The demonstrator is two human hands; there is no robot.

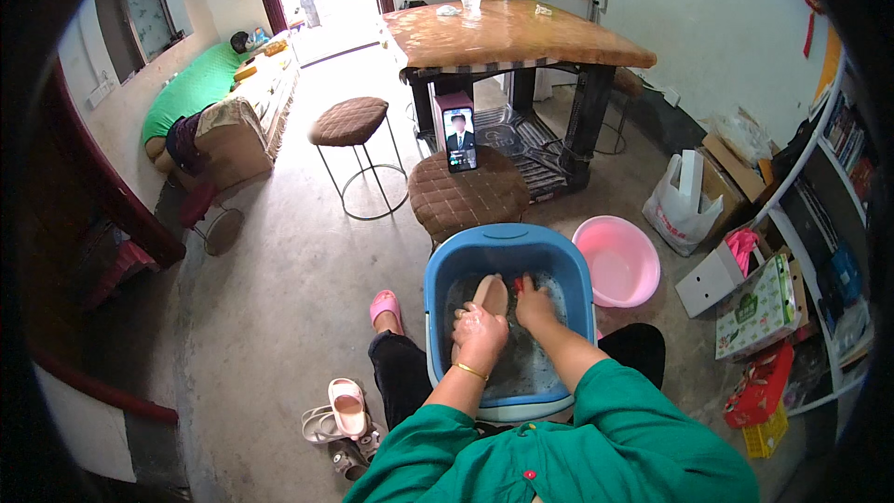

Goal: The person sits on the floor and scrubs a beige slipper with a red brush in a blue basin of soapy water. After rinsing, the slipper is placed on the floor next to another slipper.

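Note:
A blue plastic basin (441, 251) stands between my knees with grey, sudsy water (520, 363) in it. My left hand (482, 328), wet and foamy, grips a beige shoe or slipper (494, 293) whose far end points away from me. To its right, my right hand (536, 307) is low in the basin, with its fingers around a small red object (518, 284). Most of that object is hidden, so its kind is unclear. The right hand and the shoe are a little apart.
A pink basin (614, 258) sits right of the blue one. Just beyond, a phone (459, 140) stands on a brown padded stool (468, 195). Several shoes (342, 419) lie on the floor at left. Boxes (758, 307) and a plastic bag (677, 209) line the right. A table (517, 35) is behind.

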